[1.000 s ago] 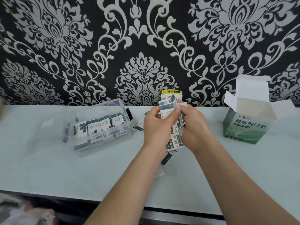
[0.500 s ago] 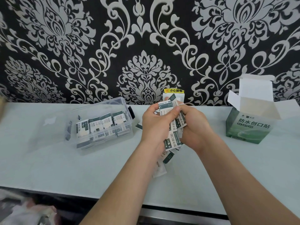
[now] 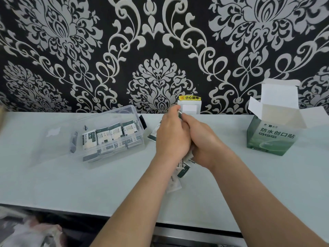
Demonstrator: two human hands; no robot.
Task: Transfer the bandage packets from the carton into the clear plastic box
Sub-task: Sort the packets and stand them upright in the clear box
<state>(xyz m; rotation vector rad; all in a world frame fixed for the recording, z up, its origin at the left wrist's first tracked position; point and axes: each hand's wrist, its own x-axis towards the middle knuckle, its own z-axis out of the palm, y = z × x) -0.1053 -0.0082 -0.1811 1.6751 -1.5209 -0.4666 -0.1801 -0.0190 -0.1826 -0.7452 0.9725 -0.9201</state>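
Observation:
My left hand (image 3: 171, 138) and my right hand (image 3: 207, 143) are clasped together over the middle of the table, both gripping a bunch of white-and-green bandage packets (image 3: 183, 171) whose lower ends poke out below the palms. The clear plastic box (image 3: 135, 116) stands open to the left, with a row of packets (image 3: 110, 133) upright inside and more lying under them. The green carton (image 3: 270, 139) stands at the right with its white flaps open; its inside is hidden. One loose packet (image 3: 154, 133) lies behind my left hand.
The box's clear lid (image 3: 53, 139) lies flat to the left of the box. A white wall socket (image 3: 189, 107) with a yellow warning label sits on the patterned wall behind my hands. The table's front edge (image 3: 71, 209) runs below, with crumpled plastic at bottom left.
My hands have closed tighter round the bunch, so the packets that stuck out above the fingers are now mostly covered. The hands sit slightly lower.

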